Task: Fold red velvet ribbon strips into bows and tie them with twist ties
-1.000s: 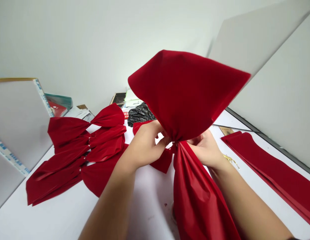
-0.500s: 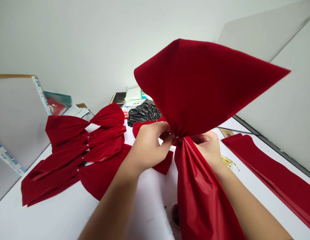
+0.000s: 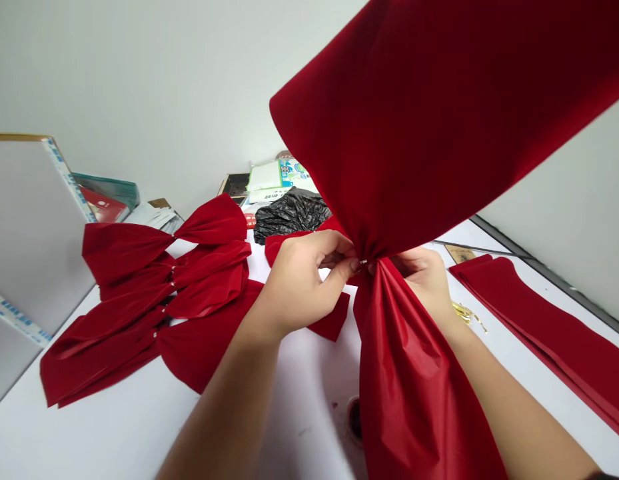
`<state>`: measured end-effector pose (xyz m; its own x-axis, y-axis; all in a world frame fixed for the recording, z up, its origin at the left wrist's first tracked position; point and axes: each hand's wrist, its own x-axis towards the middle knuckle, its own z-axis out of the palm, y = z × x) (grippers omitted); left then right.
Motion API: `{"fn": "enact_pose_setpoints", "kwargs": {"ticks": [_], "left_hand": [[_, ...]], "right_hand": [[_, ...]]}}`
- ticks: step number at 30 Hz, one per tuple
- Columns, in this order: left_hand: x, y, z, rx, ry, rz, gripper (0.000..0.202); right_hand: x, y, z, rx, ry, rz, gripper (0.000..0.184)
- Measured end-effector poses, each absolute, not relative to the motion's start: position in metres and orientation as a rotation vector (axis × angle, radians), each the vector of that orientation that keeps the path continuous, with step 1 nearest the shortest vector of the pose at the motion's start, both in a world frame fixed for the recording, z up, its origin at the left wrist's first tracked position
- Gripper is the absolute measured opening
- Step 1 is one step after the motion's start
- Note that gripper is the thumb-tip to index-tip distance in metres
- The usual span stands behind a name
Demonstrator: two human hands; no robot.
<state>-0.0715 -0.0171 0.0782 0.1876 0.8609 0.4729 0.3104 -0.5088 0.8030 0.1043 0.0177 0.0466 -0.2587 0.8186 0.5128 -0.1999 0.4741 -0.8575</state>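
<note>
Two hands hold a large red velvet bow (image 3: 414,113) up above the tabletop, its gathered waist between them. The left hand (image 3: 304,283) pinches the gather between thumb and fingers, while the right hand (image 3: 424,280) curls around it from the other side. Left of the left hand, several smaller red velvet bows (image 3: 154,293) lie overlapping on the white tabletop (image 3: 89,433). Right of the right hand lie stacked red velvet strips (image 3: 539,327), with gold wire (image 3: 466,315) just beside that wrist. A crumpled black plastic bag (image 3: 289,217) sits beyond the hands.
</note>
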Motion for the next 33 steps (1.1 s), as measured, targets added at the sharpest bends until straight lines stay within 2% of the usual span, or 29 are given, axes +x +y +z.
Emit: {"fn": "enact_pose_setpoints", "kwargs": {"ticks": [6, 14, 22, 28, 33], "left_hand": [[-0.074, -0.019, 0.08, 1.955, 1.144, 1.305, 0.006], [-0.072, -0.021, 0.08, 1.997, 1.142, 1.329, 0.006], [-0.072, -0.022, 0.083, 1.97, 1.133, 1.294, 0.006], [-0.079, -0.022, 0.086, 2.011, 1.115, 1.304, 0.006], [-0.084, -0.021, 0.084, 2.078, 1.218, 1.449, 0.005]], "right_hand": [[0.104, 0.016, 0.048, -0.646, -1.513, 1.057, 0.031], [0.106, 0.016, 0.046, -0.619, -1.544, 0.944, 0.024], [0.107, 0.021, 0.038, -0.599, -1.591, 0.935, 0.037], [0.109, 0.021, 0.045, -0.549, -1.617, 0.946, 0.027], [0.109, 0.022, 0.048, -0.571, -1.657, 1.115, 0.017]]}}
